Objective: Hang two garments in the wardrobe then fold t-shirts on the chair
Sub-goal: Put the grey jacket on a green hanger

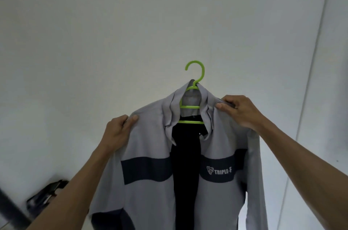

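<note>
A grey jacket (150, 141) with a dark chest band and white lettering hangs open on a lime green plastic hanger (190, 106), held up in front of a plain white wall. The hanger's hook (195, 71) sticks up free above the collar, caught on nothing. My left hand (117, 132) grips the jacket's left shoulder, thumb on the front of the cloth. At the right shoulder, next to the collar, my right hand (239, 110) pinches the fabric. A dark lining shows down the open front. No wardrobe, chair or t-shirts are in view.
A white wall (131, 22) fills the view, with a vertical corner line (312, 71) at the right. Dark objects (47, 194) lie low at the left, beside a dark bar (11, 211) at the bottom left corner.
</note>
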The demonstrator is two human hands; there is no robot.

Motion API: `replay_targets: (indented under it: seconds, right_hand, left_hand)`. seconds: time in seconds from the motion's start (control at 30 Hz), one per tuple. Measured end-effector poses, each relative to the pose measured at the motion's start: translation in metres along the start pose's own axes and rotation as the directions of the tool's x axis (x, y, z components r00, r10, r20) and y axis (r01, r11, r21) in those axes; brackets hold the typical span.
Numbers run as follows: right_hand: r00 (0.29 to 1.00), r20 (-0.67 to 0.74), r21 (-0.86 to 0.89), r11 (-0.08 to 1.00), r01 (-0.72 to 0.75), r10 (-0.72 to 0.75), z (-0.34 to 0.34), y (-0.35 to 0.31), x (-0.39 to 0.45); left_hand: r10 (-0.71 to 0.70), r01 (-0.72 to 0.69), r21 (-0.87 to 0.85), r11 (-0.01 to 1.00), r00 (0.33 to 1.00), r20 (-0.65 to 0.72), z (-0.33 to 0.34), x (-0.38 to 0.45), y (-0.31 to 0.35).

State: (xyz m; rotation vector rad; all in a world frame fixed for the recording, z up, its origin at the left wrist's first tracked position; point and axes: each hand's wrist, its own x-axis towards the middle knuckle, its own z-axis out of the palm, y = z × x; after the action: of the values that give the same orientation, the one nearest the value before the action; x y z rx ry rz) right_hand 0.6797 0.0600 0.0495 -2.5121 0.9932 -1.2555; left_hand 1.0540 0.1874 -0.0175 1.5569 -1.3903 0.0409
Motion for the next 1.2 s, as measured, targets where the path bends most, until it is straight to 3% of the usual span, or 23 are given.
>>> replay_targets:
  seconds: [0.1,0.2,0.27,0.33,0.4,0.47,0.57,0.83,1.1,1.2]
  right_hand:
    - [1.000,-0.011,-0.017,1.000,-0.017,0.017,-0.009,0.005,-0.002]
    - [0.998,-0.056,-0.008,1.000,-0.027,0.026,-0.018,0.009,-0.006]
    - [0.997,-0.079,0.000,1.000,-0.027,0.027,-0.023,0.010,-0.010]
    - [0.996,-0.080,0.024,0.999,-0.040,0.042,-0.026,0.008,-0.012]
    - [0.997,-0.055,0.026,0.998,-0.058,0.060,-0.026,0.004,-0.011]
    - [0.997,-0.040,0.004,0.998,-0.068,0.068,-0.026,-0.001,-0.010]
    - [0.996,-0.031,-0.042,0.995,-0.089,0.087,-0.028,-0.006,-0.014]
    - [0.979,0.048,-0.170,0.967,-0.187,0.198,-0.036,-0.010,-0.036]
    - [0.941,-0.158,-0.285,0.899,-0.333,0.298,-0.066,-0.003,-0.080]
    - [0.932,-0.174,-0.350,0.864,-0.361,0.319,-0.083,-0.001,-0.099]
  left_hand:
    - [-0.024,0.021,-0.112,0.993,0.999,-0.029,-0.003,0.008,0.003]
    - [-0.108,0.124,-0.119,0.985,0.986,0.130,-0.008,0.015,0.001]
    - [-0.137,0.160,-0.132,0.978,0.977,0.165,-0.006,0.020,-0.001]
    - [-0.040,0.048,-0.108,0.993,0.996,0.081,0.004,0.027,0.005]
    - [0.179,-0.179,-0.031,0.983,0.984,-0.007,0.017,0.034,0.024]
    - [0.349,-0.349,-0.019,0.937,0.934,0.070,0.026,0.045,0.051]
    - [0.354,-0.346,-0.077,0.935,0.905,0.234,0.038,0.051,0.078]
    - [0.400,-0.358,-0.198,0.912,0.883,0.244,0.083,0.061,0.084]
    - [0.522,-0.460,-0.246,0.853,0.745,0.416,0.142,0.061,0.126]
    - [0.547,-0.461,-0.299,0.836,0.752,0.368,0.167,0.055,0.140]
